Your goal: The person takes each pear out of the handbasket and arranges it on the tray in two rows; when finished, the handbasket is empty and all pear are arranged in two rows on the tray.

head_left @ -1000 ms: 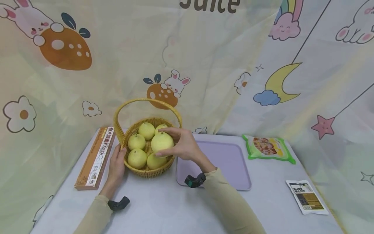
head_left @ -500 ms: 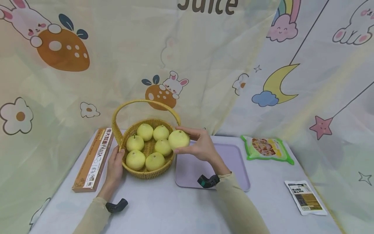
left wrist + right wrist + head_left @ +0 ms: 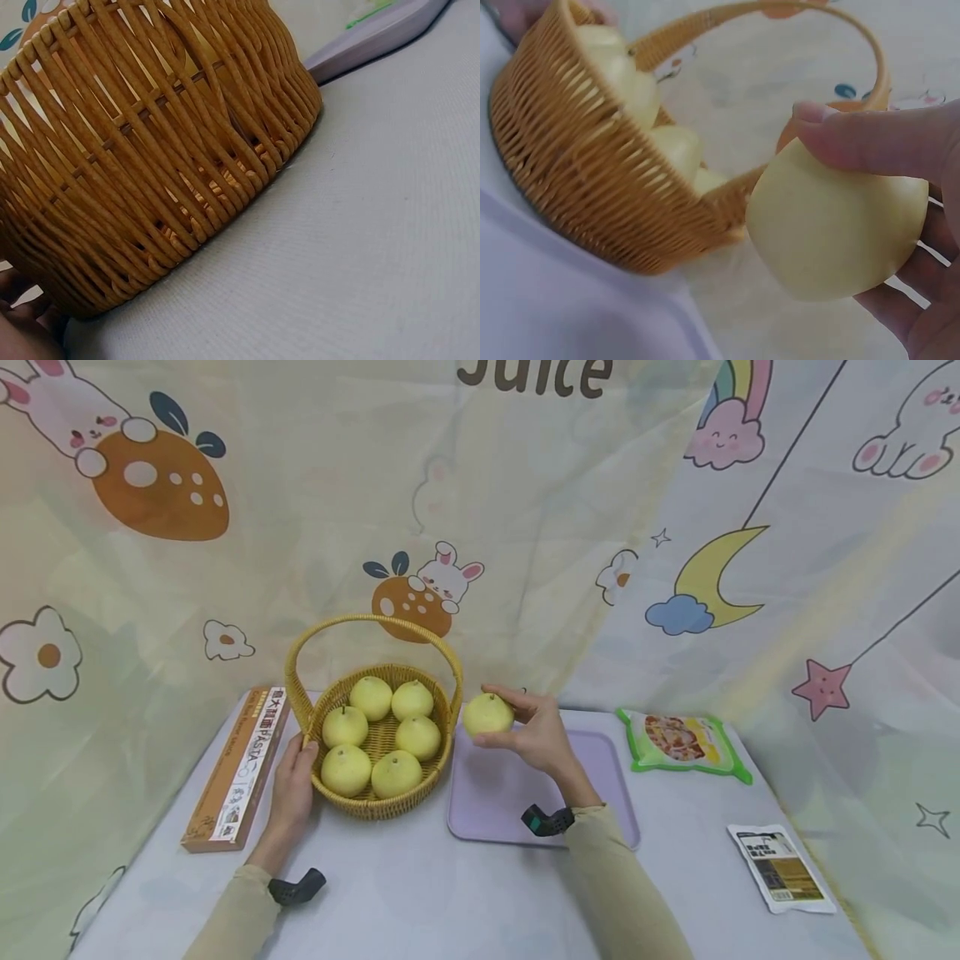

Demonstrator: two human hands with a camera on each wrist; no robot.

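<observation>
My right hand grips a pale yellow pear above the left part of a lilac tray, just right of the basket. In the right wrist view, the thumb lies over the held pear and the fingers reach round its other side. A wicker basket with a tall arched handle stands left of the tray, with several pears spaced round its inside. At the basket's left rim, my left hand holds on near the foot of the handle. Its fingers are mostly hidden in the left wrist view.
Left of the basket lies a long pasta box. A green-edged food packet lies right of the tray, and a white and brown pouch is near the table's right edge. A printed cloth hangs behind.
My right hand has lifted the pear out from over the basket and carried it right, past the rim to above the tray. The left hand stays at the basket's rim.
</observation>
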